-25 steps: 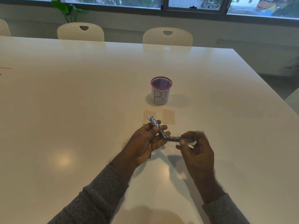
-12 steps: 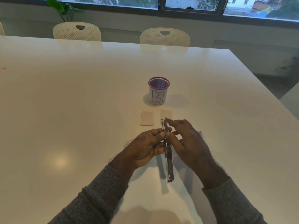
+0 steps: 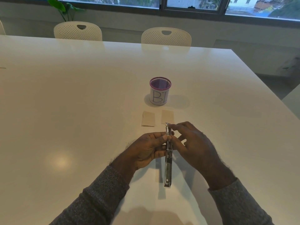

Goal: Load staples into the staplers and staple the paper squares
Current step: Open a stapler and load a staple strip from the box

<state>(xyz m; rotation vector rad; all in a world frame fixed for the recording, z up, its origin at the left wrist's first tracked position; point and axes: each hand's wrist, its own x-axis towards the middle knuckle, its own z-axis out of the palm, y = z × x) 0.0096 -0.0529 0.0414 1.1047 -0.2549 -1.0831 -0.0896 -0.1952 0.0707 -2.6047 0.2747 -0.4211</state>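
In the lower centre of the frame we see the stapler [image 3: 168, 159], a slim metal one swung fully open into a single long strip that runs nearly straight up and down the picture, its near end free above the table [image 3: 65, 111] and its far end reaching toward the paper squares. We judge the task to be in its loading stage: the magazine lies exposed, yet we cannot tell whether a strip of staples already sits in it, as the channel is too narrow and bright to read. The two paper squares, the left square [image 3: 148, 118] and the right square [image 3: 167, 116], lie flat and apart just above the hands, with no staple visible in either; so stapling appears still to come, as does closing the stapler.

The left hand [image 3: 146, 151] sits left of the strip, palm turned inward, its fingers and thumb clamped on the middle of the stapler. The right hand [image 3: 193, 143] comes in from the right with its back to us, fingers curled together over the upper half of the strip; its fingertips press at the far end, though we cannot tell whether they pinch a staple strip.

Farther up the frame stands a purple-rimmed mesh cup [image 3: 159, 91] with a white label, well clear of the hands. Two white chairs [image 3: 165, 36] line the far edge, at upper centre.
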